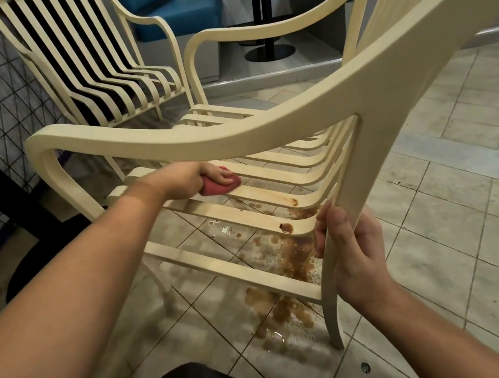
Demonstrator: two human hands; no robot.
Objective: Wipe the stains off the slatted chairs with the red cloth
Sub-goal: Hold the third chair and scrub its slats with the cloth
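Wiping a slat (pixel 261 195), the left hand (pixel 188 179) clutches the red cloth (pixel 216 189); the right hand (pixel 357 257) grips the chair (pixel 267 131). Brown stains (pixel 293 201) further along likely come next.

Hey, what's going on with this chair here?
A person is wiping the nearer slatted chair. The left hand holds the red cloth on a seat slat; the right hand grips the chair's front leg. Brown stains show on slats by that hand, and a brown puddle lies on the floor below.
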